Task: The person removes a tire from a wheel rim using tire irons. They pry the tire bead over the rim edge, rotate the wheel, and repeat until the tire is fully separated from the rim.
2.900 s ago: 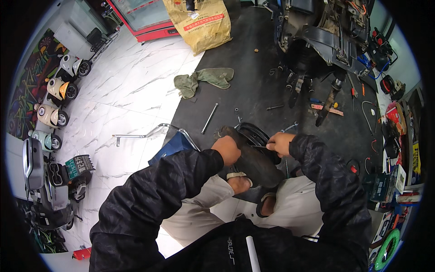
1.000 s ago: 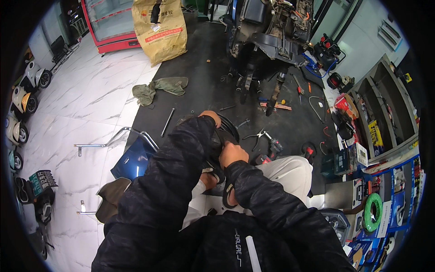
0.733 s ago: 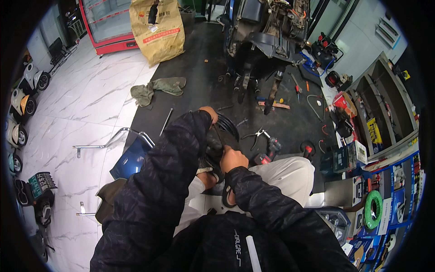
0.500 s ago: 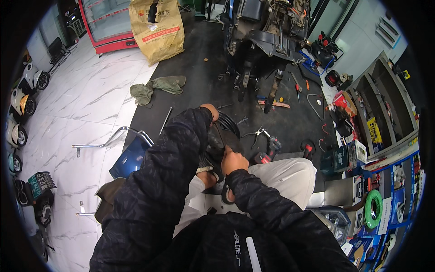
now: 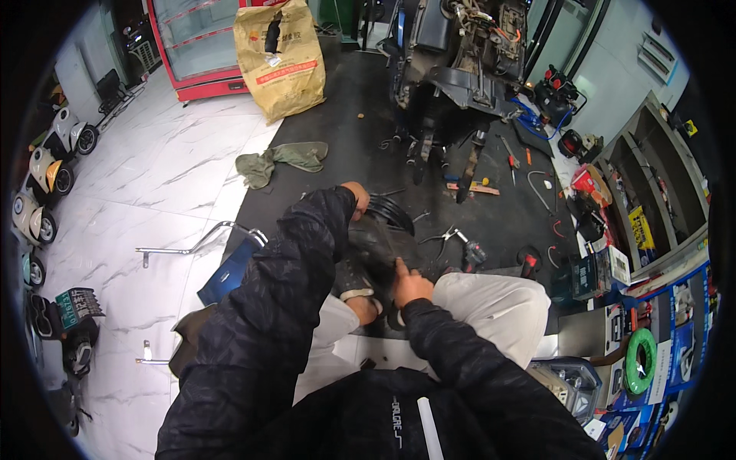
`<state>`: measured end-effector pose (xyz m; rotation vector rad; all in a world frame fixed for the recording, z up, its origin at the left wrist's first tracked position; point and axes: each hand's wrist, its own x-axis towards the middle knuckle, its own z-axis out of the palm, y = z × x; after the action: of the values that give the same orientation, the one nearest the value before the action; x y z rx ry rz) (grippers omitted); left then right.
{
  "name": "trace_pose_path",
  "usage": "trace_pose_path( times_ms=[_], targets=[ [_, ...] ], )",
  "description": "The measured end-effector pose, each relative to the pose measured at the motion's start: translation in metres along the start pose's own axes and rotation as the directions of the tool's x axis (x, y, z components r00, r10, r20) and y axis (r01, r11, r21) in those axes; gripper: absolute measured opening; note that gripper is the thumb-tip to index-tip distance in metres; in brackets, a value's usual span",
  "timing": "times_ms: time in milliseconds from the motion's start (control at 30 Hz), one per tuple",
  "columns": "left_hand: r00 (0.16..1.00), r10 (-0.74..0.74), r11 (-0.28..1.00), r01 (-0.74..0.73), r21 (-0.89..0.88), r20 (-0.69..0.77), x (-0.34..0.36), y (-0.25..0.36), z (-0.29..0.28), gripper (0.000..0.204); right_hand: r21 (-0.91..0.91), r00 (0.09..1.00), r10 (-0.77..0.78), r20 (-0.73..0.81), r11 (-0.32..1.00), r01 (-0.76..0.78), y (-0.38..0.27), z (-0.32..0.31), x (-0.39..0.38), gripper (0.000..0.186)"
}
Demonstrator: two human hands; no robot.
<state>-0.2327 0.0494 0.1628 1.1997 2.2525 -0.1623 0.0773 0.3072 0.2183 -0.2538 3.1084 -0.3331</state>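
A black rubber tyre [image 5: 377, 244] is on the dark mat between my legs, with a black wheel rim [image 5: 392, 211] showing at its far side. At the far left edge of the tyre, my left hand [image 5: 357, 200] is closed round it; its fingertips are partly hidden by the sleeve and the rubber. My right hand [image 5: 412, 284] holds the tyre's near right edge, fingers curled and the index finger laid along the rubber. Beyond the wheel, to the right, lie pliers [image 5: 445, 238] and a cordless power tool [image 5: 473, 251].
A partly stripped scooter [image 5: 460, 84] stands ahead on the mat. Hand tools [image 5: 512, 162] lie scattered to its right. A grey-green cloth [image 5: 282, 159], a bent metal bar [image 5: 201, 244] and a blue panel [image 5: 232, 270] are on the left. Shelving [image 5: 652, 184] and boxes line the right side.
The tyre has turned, showing more of its broad surface. My right hand has slid slightly nearer and to the right along its edge; my left hand stays at the far side. The view has shifted slightly.
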Motion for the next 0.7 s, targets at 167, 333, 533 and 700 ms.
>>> trace_pose_path(
  times_ms=[167, 333, 533, 700],
  targets=[
    [0.866, -0.495, 0.694, 0.440, -0.570, 0.066, -0.072, 0.054, -0.009, 0.018, 0.045, 0.997, 0.013, -0.079, 0.999, -0.010, -0.015, 0.001, -0.007, 0.039],
    [0.844, -0.528, 0.639, 0.468, -0.611, 0.094, -0.124, 0.059, -0.033, 0.030, 0.082, 0.981, -0.193, -0.011, 0.978, 0.194, -0.009, -0.077, 0.071, 0.032],
    [0.774, -0.621, 0.474, 0.495, -0.728, 0.122, -0.156, 0.060, -0.056, 0.033, 0.080, 0.957, -0.279, 0.076, 0.959, 0.273, -0.004, -0.098, 0.119, 0.032],
    [0.633, -0.753, 0.187, 0.469, -0.863, 0.181, -0.175, 0.060, -0.068, 0.029, 0.107, 0.946, -0.311, 0.091, 0.948, 0.301, -0.002, -0.080, 0.151, 0.033]
  ],
)
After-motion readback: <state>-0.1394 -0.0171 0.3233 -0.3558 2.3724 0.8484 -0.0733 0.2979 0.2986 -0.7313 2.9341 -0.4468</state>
